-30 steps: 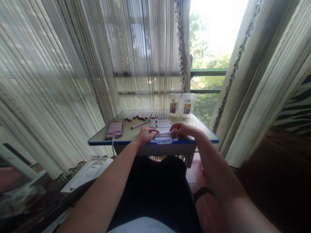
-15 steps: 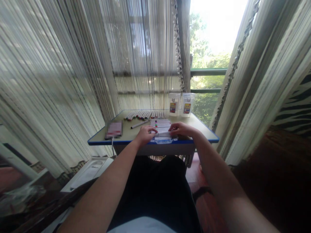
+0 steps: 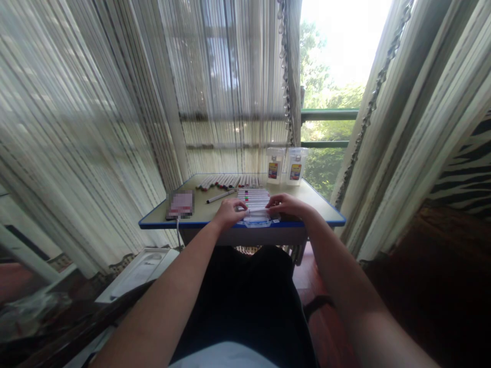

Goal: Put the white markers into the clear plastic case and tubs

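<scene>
A clear plastic case (image 3: 258, 224) lies near the front edge of the table, with several white markers (image 3: 253, 193) stacked side by side in it; a few show coloured ends. My left hand (image 3: 230, 212) is at the case's left side, thumb and fingers closed on the left end of a white marker (image 3: 259, 210) nearest me. Across from it, my right hand (image 3: 287, 205) has its fingers curled onto that marker's right end. The exact contact of the fingertips is too small to see clearly.
One loose marker (image 3: 220, 197) lies left of the case. Behind it is a row of several markers (image 3: 230, 181) with coloured caps. Two clear containers (image 3: 274, 178) stand at the back right. A blurred-out device (image 3: 180, 204) with a cable sits on the table's (image 3: 318, 209) left.
Both hands stay at the two ends of the marker in the case, with only a very slight shift of the fingers. The other things have not moved.
</scene>
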Available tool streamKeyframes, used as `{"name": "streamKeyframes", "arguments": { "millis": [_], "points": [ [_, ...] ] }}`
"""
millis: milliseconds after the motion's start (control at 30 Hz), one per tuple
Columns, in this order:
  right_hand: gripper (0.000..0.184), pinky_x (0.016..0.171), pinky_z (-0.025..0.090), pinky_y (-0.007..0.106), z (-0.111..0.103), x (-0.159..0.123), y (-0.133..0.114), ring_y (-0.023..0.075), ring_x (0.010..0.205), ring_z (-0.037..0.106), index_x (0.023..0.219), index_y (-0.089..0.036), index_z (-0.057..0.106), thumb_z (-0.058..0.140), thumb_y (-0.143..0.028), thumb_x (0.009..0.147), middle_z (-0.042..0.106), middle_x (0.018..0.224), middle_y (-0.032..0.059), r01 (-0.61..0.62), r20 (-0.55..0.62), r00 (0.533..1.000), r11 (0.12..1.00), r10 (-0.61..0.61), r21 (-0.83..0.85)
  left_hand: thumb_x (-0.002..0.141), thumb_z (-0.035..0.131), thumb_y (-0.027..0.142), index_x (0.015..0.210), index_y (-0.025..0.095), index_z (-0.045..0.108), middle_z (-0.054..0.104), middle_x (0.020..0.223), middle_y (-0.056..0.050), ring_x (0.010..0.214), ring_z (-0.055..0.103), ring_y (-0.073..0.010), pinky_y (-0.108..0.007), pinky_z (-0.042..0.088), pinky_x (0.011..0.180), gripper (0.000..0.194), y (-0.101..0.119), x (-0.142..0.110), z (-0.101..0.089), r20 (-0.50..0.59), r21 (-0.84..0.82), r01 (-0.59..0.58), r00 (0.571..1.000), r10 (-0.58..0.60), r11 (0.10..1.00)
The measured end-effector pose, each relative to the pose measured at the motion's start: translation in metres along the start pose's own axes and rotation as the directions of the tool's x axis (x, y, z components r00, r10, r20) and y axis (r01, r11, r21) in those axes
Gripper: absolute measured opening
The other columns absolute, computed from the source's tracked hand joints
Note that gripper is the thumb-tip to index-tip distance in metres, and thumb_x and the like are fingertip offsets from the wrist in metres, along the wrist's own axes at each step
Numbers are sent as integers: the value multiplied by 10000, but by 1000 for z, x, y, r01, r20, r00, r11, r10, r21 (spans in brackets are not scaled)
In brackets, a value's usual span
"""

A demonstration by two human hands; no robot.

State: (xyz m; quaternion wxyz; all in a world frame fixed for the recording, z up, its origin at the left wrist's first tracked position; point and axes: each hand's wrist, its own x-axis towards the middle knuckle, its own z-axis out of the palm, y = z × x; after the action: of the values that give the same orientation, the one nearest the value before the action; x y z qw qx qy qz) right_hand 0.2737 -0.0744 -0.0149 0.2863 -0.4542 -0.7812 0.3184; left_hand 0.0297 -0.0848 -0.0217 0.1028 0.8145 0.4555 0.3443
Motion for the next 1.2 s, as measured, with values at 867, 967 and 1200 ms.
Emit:
{"name": "streamKeyframes", "arguments": {
  "millis": [867, 967, 1200],
  "points": [
    [367, 635, 435, 260, -3, -4, 7, 129, 674, 553, 882, -149, 747, 770, -367, 588, 666, 744, 29, -33, 15, 999, 989, 31, 141, 625, 620, 186, 745, 168, 699, 691, 932, -52, 883, 622, -183, -252, 492, 752, 145, -6, 1, 4, -47, -12, -3, 999, 2, 1000],
    [354, 704, 444, 279, -2, -2, 7, 152, 746, 569, 870, -154, 749, 764, -382, 599, 668, 789, 39, 11, 12, 1000, 993, -12, 117, 619, 610, 181, 739, 165, 699, 693, 928, -58, 878, 626, -186, -254, 494, 745, 151, -6, 1, 4, -57, -14, 0, 998, -1, 1000],
    [354, 791, 431, 302, -1, 0, 7, 171, 833, 568, 851, -165, 752, 756, -424, 610, 617, 868, 45, 130, 21, 991, 987, -132, 92, 617, 618, 188, 705, 162, 695, 696, 903, -63, 863, 626, -182, -256, 493, 728, 120, -3, -1, 3, -68, -22, -15, 998, 13, 1000]
  ]
}}
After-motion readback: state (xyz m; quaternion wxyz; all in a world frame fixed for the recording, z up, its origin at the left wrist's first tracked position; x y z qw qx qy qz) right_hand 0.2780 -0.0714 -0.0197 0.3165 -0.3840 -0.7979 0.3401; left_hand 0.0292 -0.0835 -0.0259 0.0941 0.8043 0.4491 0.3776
